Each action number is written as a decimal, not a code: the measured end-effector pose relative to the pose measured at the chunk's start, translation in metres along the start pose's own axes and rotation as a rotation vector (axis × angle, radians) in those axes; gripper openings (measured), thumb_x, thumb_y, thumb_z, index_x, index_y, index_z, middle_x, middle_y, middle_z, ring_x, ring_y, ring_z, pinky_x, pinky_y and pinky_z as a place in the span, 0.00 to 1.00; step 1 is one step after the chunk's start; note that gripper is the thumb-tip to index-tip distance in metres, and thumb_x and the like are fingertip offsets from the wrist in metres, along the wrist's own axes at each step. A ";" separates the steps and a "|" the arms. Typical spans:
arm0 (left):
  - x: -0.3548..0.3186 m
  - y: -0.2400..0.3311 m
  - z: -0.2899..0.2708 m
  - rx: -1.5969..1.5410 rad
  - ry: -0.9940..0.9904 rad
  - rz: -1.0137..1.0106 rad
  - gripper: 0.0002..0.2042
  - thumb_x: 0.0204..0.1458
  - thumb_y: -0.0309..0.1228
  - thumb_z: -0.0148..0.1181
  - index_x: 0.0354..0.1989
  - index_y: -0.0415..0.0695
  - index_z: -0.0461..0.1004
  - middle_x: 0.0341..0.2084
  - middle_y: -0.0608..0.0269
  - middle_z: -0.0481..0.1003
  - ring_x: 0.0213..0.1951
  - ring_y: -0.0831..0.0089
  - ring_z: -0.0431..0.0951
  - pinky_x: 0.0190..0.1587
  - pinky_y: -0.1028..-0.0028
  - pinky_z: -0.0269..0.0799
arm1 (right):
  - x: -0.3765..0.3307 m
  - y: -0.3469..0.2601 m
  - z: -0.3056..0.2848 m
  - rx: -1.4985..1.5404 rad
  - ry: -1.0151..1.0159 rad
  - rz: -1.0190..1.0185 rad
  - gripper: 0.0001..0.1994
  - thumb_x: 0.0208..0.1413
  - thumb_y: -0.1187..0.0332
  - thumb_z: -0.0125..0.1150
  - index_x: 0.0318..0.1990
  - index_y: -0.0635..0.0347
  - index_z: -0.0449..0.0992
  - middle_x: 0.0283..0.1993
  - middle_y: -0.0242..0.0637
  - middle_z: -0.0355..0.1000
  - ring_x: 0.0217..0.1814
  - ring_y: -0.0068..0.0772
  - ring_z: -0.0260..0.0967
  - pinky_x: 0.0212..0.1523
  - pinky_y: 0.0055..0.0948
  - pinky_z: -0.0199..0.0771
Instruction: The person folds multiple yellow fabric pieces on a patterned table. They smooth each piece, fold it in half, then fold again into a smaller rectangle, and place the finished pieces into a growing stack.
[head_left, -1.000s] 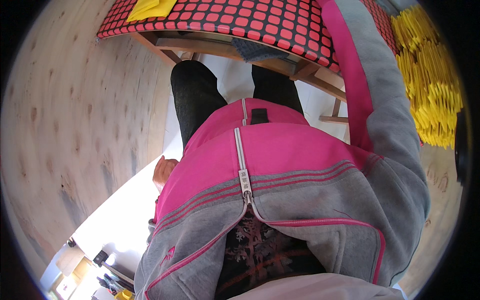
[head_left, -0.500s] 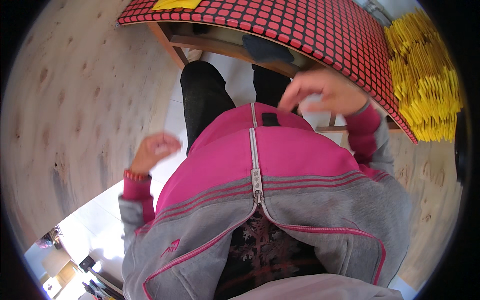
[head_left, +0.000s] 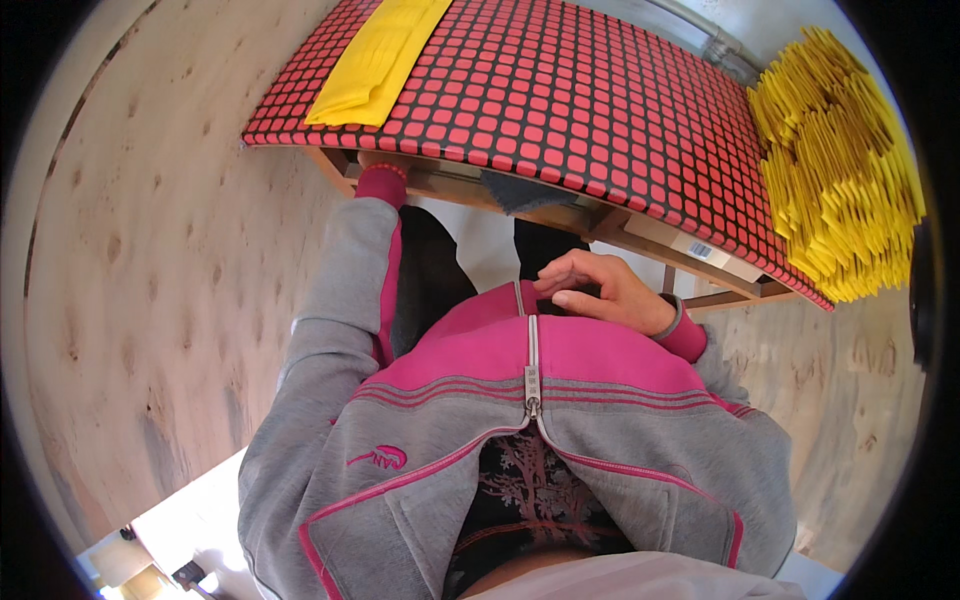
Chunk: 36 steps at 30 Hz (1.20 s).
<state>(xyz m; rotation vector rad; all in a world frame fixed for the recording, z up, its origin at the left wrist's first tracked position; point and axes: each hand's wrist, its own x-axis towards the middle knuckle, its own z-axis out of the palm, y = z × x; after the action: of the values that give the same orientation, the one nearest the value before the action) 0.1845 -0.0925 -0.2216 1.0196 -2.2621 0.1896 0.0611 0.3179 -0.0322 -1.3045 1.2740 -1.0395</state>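
Note:
My left hand (head_left: 382, 160) reaches under the front edge of the table, into the shelf space below its top. Its fingers are hidden there; only the back of the hand by a red beaded bracelet (head_left: 386, 171) shows. My right hand (head_left: 615, 292) hovers at the front of my pink and grey jacket (head_left: 620, 360), beside the zipper (head_left: 532, 350). Its fingers are loosely bent with the thumb apart, and I see nothing held. On the tabletop above my left hand lies a folded yellow strip (head_left: 375, 70), of fabric or soft plastic.
A red-and-black checked cover spreads over the table (head_left: 560, 100). Many folded yellow pieces (head_left: 835, 170) are stacked along its right end. Dark blue cloth (head_left: 525, 192) and a white box with a label (head_left: 700, 250) sit on the shelf beneath. Wood-patterned board (head_left: 150, 250) fills the left side.
My left hand has gone from beside my lap forward and under the table edge. My right hand has come down and inward to the jacket front. More of the tabletop and yellow strip shows.

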 end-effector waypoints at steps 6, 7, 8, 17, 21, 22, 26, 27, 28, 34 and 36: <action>-0.006 -0.012 -0.006 -0.180 0.024 0.007 0.28 0.52 0.56 0.61 0.56 0.53 0.77 0.49 0.59 0.81 0.52 0.58 0.80 0.52 0.59 0.76 | 0.014 0.003 -0.013 -0.127 0.027 -0.077 0.13 0.65 0.71 0.60 0.54 0.67 0.72 0.48 0.41 0.77 0.50 0.31 0.78 0.53 0.30 0.78; -0.004 -0.011 -0.012 -0.220 0.032 0.017 0.28 0.51 0.56 0.61 0.56 0.53 0.77 0.49 0.59 0.81 0.52 0.58 0.80 0.52 0.60 0.76 | 0.016 0.003 -0.014 -0.153 0.027 -0.113 0.13 0.64 0.71 0.60 0.54 0.67 0.72 0.48 0.41 0.77 0.50 0.31 0.78 0.52 0.30 0.78; -0.002 -0.012 -0.020 -0.267 0.039 0.024 0.28 0.51 0.56 0.61 0.56 0.53 0.77 0.49 0.59 0.81 0.52 0.58 0.80 0.52 0.60 0.76 | 0.019 0.001 -0.015 -0.179 0.023 -0.139 0.14 0.64 0.72 0.61 0.54 0.68 0.72 0.47 0.41 0.77 0.49 0.31 0.78 0.52 0.30 0.78; -0.070 -0.052 -0.206 -1.055 -0.857 -0.496 0.27 0.46 0.30 0.65 0.57 0.32 0.72 0.51 0.54 0.77 0.53 0.69 0.76 0.57 0.69 0.70 | 0.028 -0.020 -0.024 0.016 -0.122 -0.143 0.15 0.61 0.77 0.60 0.55 0.68 0.72 0.49 0.43 0.78 0.51 0.31 0.78 0.54 0.29 0.78; -0.092 -0.007 -0.278 -1.527 -0.882 -0.339 0.31 0.47 0.26 0.65 0.63 0.33 0.69 0.55 0.57 0.74 0.56 0.68 0.74 0.62 0.68 0.66 | 0.043 -0.021 -0.013 -0.089 -0.036 -0.008 0.26 0.54 0.71 0.69 0.60 0.65 0.69 0.55 0.41 0.75 0.56 0.33 0.76 0.55 0.31 0.76; -0.086 0.006 -0.288 -1.492 -0.858 -0.272 0.31 0.47 0.26 0.66 0.63 0.33 0.68 0.56 0.57 0.74 0.56 0.69 0.74 0.63 0.69 0.64 | 0.045 -0.022 -0.009 -0.124 0.037 0.037 0.30 0.52 0.70 0.72 0.62 0.64 0.68 0.58 0.41 0.73 0.57 0.34 0.75 0.55 0.32 0.76; -0.044 0.056 -0.306 -1.216 -0.674 0.104 0.30 0.44 0.30 0.69 0.60 0.36 0.73 0.52 0.56 0.76 0.52 0.71 0.76 0.56 0.69 0.70 | 0.046 -0.030 -0.004 0.025 0.109 -0.073 0.38 0.49 0.68 0.77 0.65 0.66 0.64 0.59 0.43 0.71 0.57 0.33 0.74 0.50 0.30 0.80; -0.033 0.067 -0.311 -1.100 -0.657 0.249 0.33 0.44 0.30 0.69 0.62 0.34 0.70 0.55 0.54 0.75 0.56 0.68 0.75 0.60 0.68 0.67 | 0.047 -0.032 -0.001 0.135 0.115 -0.127 0.37 0.49 0.71 0.76 0.66 0.68 0.63 0.59 0.44 0.70 0.58 0.32 0.74 0.51 0.31 0.80; -0.021 0.076 -0.317 -0.974 -0.630 0.400 0.35 0.44 0.31 0.69 0.64 0.32 0.68 0.57 0.51 0.74 0.60 0.65 0.74 0.64 0.68 0.64 | 0.047 -0.036 -0.002 0.240 0.126 -0.190 0.36 0.50 0.74 0.75 0.66 0.69 0.62 0.60 0.44 0.70 0.58 0.31 0.73 0.52 0.31 0.80; -0.001 0.114 -0.345 -1.035 -0.457 0.409 0.39 0.41 0.26 0.70 0.67 0.31 0.64 0.57 0.47 0.75 0.60 0.61 0.75 0.63 0.67 0.65 | 0.033 -0.058 -0.009 0.110 0.289 -0.503 0.36 0.48 0.78 0.75 0.65 0.68 0.63 0.58 0.41 0.71 0.60 0.29 0.71 0.60 0.29 0.74; -0.001 0.123 -0.344 -1.196 -0.392 0.373 0.42 0.41 0.27 0.73 0.67 0.28 0.61 0.60 0.41 0.71 0.62 0.57 0.72 0.64 0.65 0.65 | 0.030 -0.069 -0.017 0.108 0.282 -0.582 0.37 0.47 0.78 0.76 0.65 0.68 0.63 0.59 0.41 0.70 0.61 0.29 0.71 0.61 0.29 0.74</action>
<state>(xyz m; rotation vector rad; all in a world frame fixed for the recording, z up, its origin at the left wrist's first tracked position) 0.2675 0.1210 0.0629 -0.0180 -2.2502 -1.1582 0.0564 0.2829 0.0365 -1.5221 1.0348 -1.7254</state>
